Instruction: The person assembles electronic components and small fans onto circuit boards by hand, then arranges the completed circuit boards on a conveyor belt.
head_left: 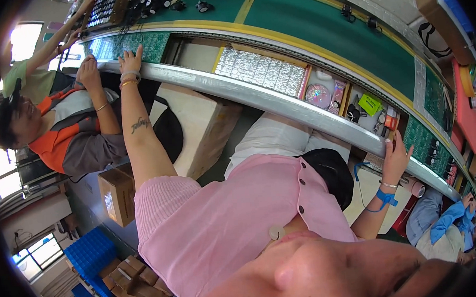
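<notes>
My left hand [130, 61] reaches far out to the left, with its fingers spread over the edge of a green patterned panel [154, 44] beside the silver rail [234, 86]. Nothing shows in that hand. On the right, my right hand [396, 155] rests at the same rail, fingers apart and pointing up, holding nothing I can see. A blue wrist strap [386, 199] with a thin cord circles my right wrist. Closest to this hand is an open compartment holding a lime-green packet [370, 105] and a small red box [391, 118].
A green conveyor belt [307, 27] runs beyond the rail, carrying several small black devices [203, 7]. Between my hands lie a silvery foil-like sheet [260, 69] and a sparkly round item [317, 95]. A co-worker in an orange and grey jacket [57, 140] sits close on the left.
</notes>
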The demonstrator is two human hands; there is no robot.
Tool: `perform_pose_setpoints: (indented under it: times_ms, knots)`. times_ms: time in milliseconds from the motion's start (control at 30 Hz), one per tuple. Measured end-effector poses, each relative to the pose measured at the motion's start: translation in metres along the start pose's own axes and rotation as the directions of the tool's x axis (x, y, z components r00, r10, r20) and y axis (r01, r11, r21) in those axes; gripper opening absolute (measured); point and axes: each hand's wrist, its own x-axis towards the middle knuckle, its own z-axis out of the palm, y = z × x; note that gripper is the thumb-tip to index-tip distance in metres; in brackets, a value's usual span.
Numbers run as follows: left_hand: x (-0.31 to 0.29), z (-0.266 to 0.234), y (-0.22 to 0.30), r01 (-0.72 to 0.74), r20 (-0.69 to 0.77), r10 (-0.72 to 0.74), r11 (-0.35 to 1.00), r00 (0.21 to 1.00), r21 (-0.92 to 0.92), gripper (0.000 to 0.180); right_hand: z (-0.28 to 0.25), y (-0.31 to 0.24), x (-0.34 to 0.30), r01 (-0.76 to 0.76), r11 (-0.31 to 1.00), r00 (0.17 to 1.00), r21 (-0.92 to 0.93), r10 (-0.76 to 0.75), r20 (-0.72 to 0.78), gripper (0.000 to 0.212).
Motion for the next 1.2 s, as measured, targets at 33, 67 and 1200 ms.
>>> perform_pose_setpoints:
  times_ms: [33,67,1200]
  knots:
    - [-0.003,0.008,-0.007,-0.088,-0.032,0.092,0.990,0.995,0.112,0.092,-0.002,0.001,0.000,0.002,1.000,1.000,-0.003,-0.002,-0.003,0.039]
    - [-0.007,0.016,-0.015,-0.167,-0.054,0.183,0.960,0.982,0.226,0.088,-0.003,0.002,0.001,0.013,1.000,0.999,0.028,-0.012,-0.052,0.038]
    - [0.037,0.002,0.260,-0.714,-0.327,0.656,0.491,0.680,-0.499,0.099,0.008,-0.097,0.022,0.367,0.855,0.919,0.366,-0.274,-0.283,0.031]
